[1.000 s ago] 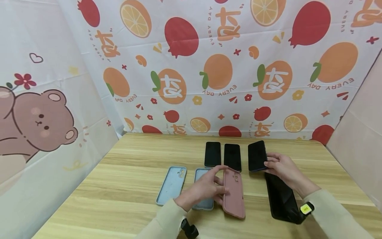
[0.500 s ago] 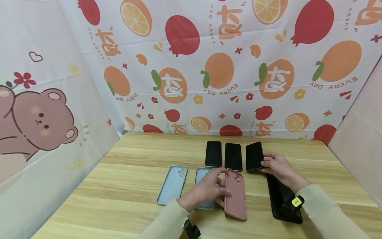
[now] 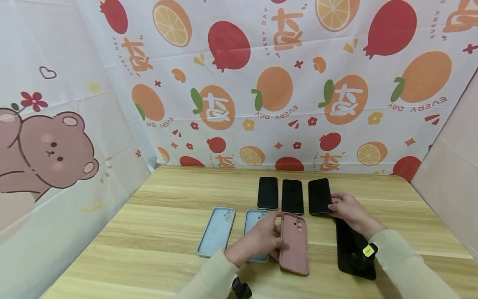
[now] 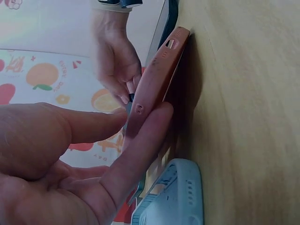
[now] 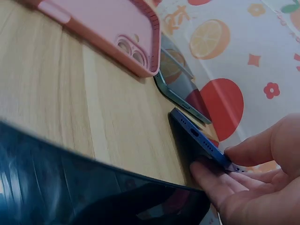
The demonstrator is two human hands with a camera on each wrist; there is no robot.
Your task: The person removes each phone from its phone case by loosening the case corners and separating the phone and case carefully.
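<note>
- At the table [image 3: 149, 232], the left hand [image 3: 257, 237] pinched a pink phone case [image 3: 294, 247] with no phone inside yet.
- The right hand [image 3: 351, 211] gripped a blue-edged phone [image 3: 319, 197], not yet let go.
- The left phone [image 3: 267, 193] and middle phone [image 3: 293, 197] already lay behind.

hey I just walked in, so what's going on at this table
A person's left hand grips a pink phone case; their right hand pinches a blue-edged phone. Both look tilted. The pink phone case has no phone in it. Two other phones lie to the left, and two light blue cases left of the pink one. A black slab lies nearer the person.
</note>
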